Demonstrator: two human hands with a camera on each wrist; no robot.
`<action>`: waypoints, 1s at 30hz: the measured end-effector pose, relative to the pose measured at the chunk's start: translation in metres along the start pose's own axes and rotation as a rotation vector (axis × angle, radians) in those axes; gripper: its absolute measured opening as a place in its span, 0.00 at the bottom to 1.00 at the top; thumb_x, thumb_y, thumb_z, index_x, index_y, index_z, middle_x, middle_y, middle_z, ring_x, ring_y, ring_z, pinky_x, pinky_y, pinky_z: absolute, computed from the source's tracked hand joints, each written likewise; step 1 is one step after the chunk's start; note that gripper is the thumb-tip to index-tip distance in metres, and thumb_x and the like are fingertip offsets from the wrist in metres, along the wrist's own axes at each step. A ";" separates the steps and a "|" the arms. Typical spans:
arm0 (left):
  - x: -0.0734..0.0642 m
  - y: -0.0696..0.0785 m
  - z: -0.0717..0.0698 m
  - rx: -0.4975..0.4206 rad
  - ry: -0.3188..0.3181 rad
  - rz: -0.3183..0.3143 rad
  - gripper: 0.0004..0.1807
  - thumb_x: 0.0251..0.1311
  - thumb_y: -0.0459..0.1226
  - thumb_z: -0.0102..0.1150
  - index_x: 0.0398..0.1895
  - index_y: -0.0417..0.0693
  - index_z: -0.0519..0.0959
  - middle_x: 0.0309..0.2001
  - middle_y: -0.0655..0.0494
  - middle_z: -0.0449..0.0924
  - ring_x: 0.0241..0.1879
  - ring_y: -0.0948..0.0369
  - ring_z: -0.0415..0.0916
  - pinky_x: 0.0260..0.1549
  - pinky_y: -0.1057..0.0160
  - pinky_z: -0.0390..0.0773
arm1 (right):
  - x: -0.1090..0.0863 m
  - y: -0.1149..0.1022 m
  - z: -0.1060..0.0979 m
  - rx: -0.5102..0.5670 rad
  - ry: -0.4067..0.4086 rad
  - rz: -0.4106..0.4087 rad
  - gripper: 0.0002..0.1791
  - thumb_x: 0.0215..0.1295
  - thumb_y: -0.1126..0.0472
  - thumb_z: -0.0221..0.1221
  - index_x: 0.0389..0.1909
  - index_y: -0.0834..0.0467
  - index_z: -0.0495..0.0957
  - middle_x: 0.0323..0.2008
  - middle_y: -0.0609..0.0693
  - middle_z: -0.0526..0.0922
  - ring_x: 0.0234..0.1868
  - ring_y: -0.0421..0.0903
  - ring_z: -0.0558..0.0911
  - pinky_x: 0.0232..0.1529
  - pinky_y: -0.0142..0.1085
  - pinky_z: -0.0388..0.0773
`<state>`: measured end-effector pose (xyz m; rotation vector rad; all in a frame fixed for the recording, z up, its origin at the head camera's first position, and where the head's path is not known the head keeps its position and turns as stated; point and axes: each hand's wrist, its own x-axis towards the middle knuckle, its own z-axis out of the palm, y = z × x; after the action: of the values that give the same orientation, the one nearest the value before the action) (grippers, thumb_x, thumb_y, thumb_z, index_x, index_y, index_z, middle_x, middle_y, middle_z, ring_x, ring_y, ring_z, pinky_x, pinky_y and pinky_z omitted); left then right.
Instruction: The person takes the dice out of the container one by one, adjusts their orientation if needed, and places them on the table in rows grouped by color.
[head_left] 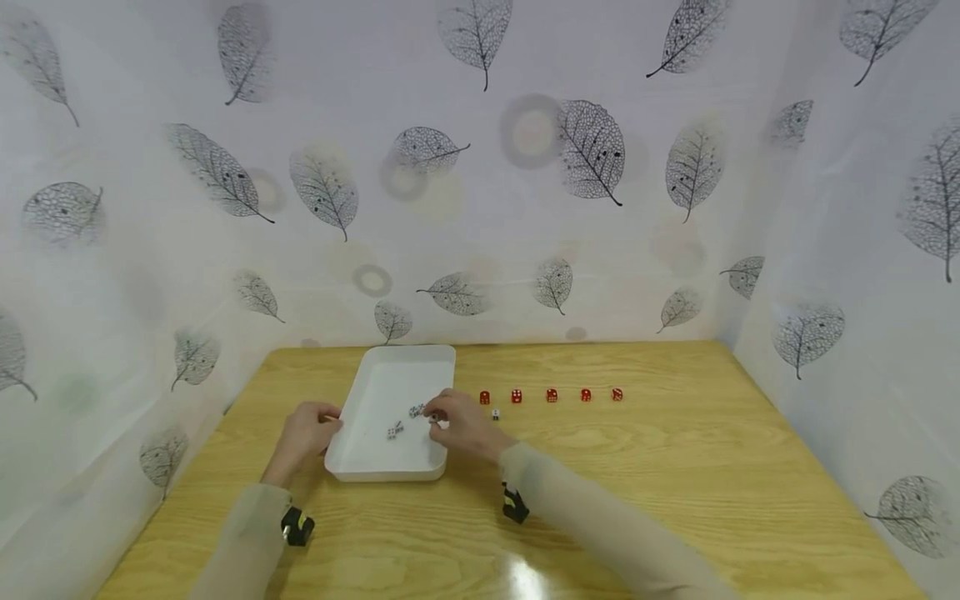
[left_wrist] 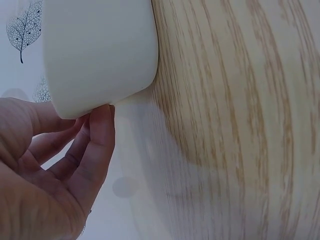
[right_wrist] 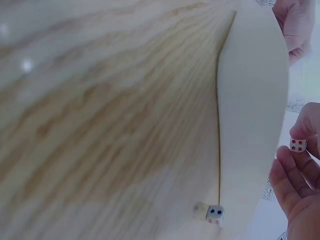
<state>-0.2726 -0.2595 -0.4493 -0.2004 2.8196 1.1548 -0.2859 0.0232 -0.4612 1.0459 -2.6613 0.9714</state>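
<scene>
A white tray [head_left: 382,392] lies on the wooden table, with several white dice [head_left: 392,433] inside it. My left hand [head_left: 306,435] grips the tray's left side; in the left wrist view its fingers [left_wrist: 102,125] are at the rim, the thumb tip hidden. Over the tray's right part, my right hand [head_left: 463,423] pinches a white die [right_wrist: 298,145] with red dots between thumb and fingers. Another white die [head_left: 496,414], showing blue dots in the right wrist view, sits on the table just right of the tray.
Several red dice, one of them a red die [head_left: 552,395], stand spaced out in a row right of the tray, behind the single white die. A pale curtain [head_left: 495,233] with leaf prints hangs around the back and sides of the table [head_left: 675,467].
</scene>
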 end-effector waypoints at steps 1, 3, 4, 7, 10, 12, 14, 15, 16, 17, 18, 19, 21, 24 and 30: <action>0.000 0.000 0.000 0.001 -0.002 -0.001 0.18 0.66 0.33 0.51 0.55 0.29 0.76 0.45 0.37 0.80 0.35 0.54 0.79 0.26 0.63 0.79 | -0.001 0.000 -0.002 0.022 0.008 0.008 0.13 0.58 0.67 0.61 0.45 0.63 0.83 0.40 0.50 0.82 0.39 0.42 0.79 0.42 0.25 0.76; 0.000 0.000 0.000 0.003 -0.007 -0.001 0.18 0.67 0.33 0.51 0.55 0.29 0.75 0.45 0.36 0.80 0.35 0.54 0.79 0.26 0.63 0.79 | -0.003 0.003 -0.006 0.051 0.024 0.022 0.13 0.57 0.68 0.61 0.44 0.64 0.83 0.40 0.51 0.82 0.38 0.41 0.79 0.41 0.25 0.77; 0.000 -0.001 0.000 0.001 -0.008 -0.003 0.18 0.67 0.33 0.50 0.56 0.29 0.75 0.45 0.36 0.80 0.36 0.54 0.79 0.27 0.63 0.79 | -0.004 0.004 -0.008 0.058 0.029 0.032 0.13 0.56 0.68 0.61 0.43 0.64 0.83 0.40 0.51 0.81 0.38 0.41 0.79 0.41 0.25 0.77; -0.001 -0.001 -0.001 -0.002 -0.011 -0.001 0.19 0.67 0.33 0.50 0.56 0.29 0.74 0.46 0.36 0.79 0.37 0.53 0.79 0.27 0.62 0.79 | -0.007 0.013 -0.014 0.076 0.043 0.062 0.12 0.56 0.70 0.61 0.42 0.64 0.84 0.40 0.52 0.81 0.38 0.41 0.80 0.40 0.26 0.78; -0.001 -0.001 -0.001 -0.004 -0.010 -0.004 0.19 0.67 0.34 0.50 0.56 0.29 0.74 0.47 0.35 0.79 0.37 0.53 0.79 0.27 0.62 0.79 | -0.011 0.024 -0.020 0.059 0.028 0.088 0.12 0.57 0.70 0.61 0.43 0.64 0.84 0.40 0.51 0.80 0.39 0.41 0.80 0.41 0.27 0.78; 0.000 -0.001 -0.001 -0.005 -0.007 -0.003 0.19 0.67 0.34 0.50 0.56 0.29 0.74 0.47 0.35 0.79 0.37 0.53 0.79 0.27 0.62 0.79 | -0.015 0.030 -0.025 0.061 0.023 0.099 0.13 0.57 0.70 0.61 0.44 0.64 0.84 0.40 0.52 0.80 0.40 0.43 0.80 0.42 0.29 0.79; 0.000 -0.001 0.000 0.001 -0.006 0.001 0.19 0.67 0.33 0.50 0.56 0.29 0.75 0.47 0.35 0.79 0.36 0.54 0.79 0.27 0.63 0.79 | -0.020 0.036 -0.030 0.064 0.020 0.112 0.13 0.58 0.70 0.62 0.45 0.65 0.83 0.40 0.52 0.81 0.40 0.44 0.80 0.42 0.32 0.79; -0.001 -0.002 0.000 0.002 -0.006 0.004 0.19 0.67 0.33 0.50 0.56 0.29 0.75 0.46 0.35 0.79 0.36 0.54 0.79 0.27 0.63 0.79 | -0.023 0.039 -0.032 0.063 0.021 0.119 0.13 0.58 0.69 0.62 0.45 0.65 0.83 0.40 0.52 0.81 0.40 0.44 0.80 0.42 0.32 0.79; -0.001 -0.002 0.000 0.004 -0.005 0.007 0.19 0.67 0.33 0.50 0.55 0.29 0.75 0.46 0.35 0.80 0.35 0.54 0.79 0.27 0.63 0.79 | -0.025 0.042 -0.033 0.069 0.024 0.124 0.13 0.58 0.69 0.62 0.45 0.65 0.83 0.40 0.52 0.81 0.40 0.44 0.80 0.42 0.33 0.79; -0.001 -0.002 0.000 0.005 -0.002 0.008 0.19 0.66 0.33 0.51 0.55 0.29 0.75 0.46 0.35 0.80 0.35 0.54 0.79 0.26 0.63 0.79 | -0.028 0.044 -0.035 0.070 0.025 0.128 0.13 0.58 0.69 0.62 0.45 0.65 0.83 0.40 0.52 0.81 0.40 0.44 0.80 0.42 0.33 0.79; -0.001 -0.002 0.000 0.007 -0.001 0.008 0.19 0.66 0.33 0.51 0.55 0.29 0.75 0.45 0.35 0.80 0.35 0.54 0.79 0.26 0.63 0.79 | -0.030 0.047 -0.036 0.069 0.022 0.137 0.13 0.59 0.69 0.62 0.45 0.65 0.83 0.40 0.52 0.81 0.40 0.44 0.80 0.42 0.33 0.79; -0.001 -0.002 0.000 0.006 0.000 0.007 0.19 0.66 0.33 0.51 0.55 0.29 0.75 0.46 0.35 0.80 0.35 0.54 0.79 0.26 0.63 0.79 | -0.033 0.049 -0.037 0.065 0.021 0.143 0.13 0.59 0.69 0.62 0.45 0.65 0.83 0.40 0.51 0.81 0.40 0.44 0.79 0.42 0.34 0.79; -0.001 -0.002 0.000 0.002 0.000 0.001 0.18 0.67 0.33 0.50 0.55 0.29 0.76 0.46 0.35 0.79 0.35 0.54 0.79 0.26 0.62 0.78 | -0.038 0.054 -0.039 0.054 0.013 0.152 0.13 0.60 0.68 0.62 0.46 0.65 0.83 0.40 0.52 0.81 0.40 0.44 0.79 0.43 0.35 0.79; 0.000 -0.003 0.000 -0.003 -0.001 -0.009 0.18 0.67 0.33 0.50 0.54 0.30 0.76 0.47 0.35 0.79 0.35 0.54 0.78 0.26 0.62 0.78 | -0.044 0.061 -0.043 0.040 0.007 0.175 0.14 0.60 0.68 0.61 0.47 0.65 0.83 0.41 0.53 0.83 0.41 0.45 0.80 0.44 0.37 0.79; 0.000 -0.001 0.000 0.001 -0.004 0.000 0.19 0.66 0.34 0.50 0.55 0.29 0.75 0.45 0.35 0.80 0.35 0.54 0.79 0.26 0.62 0.79 | -0.054 0.071 -0.052 0.048 0.021 0.259 0.12 0.60 0.68 0.62 0.45 0.62 0.83 0.42 0.52 0.84 0.41 0.44 0.81 0.44 0.40 0.80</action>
<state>-0.2728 -0.2605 -0.4499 -0.1971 2.8169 1.1525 -0.2973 0.1254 -0.4754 0.7050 -2.8177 1.0882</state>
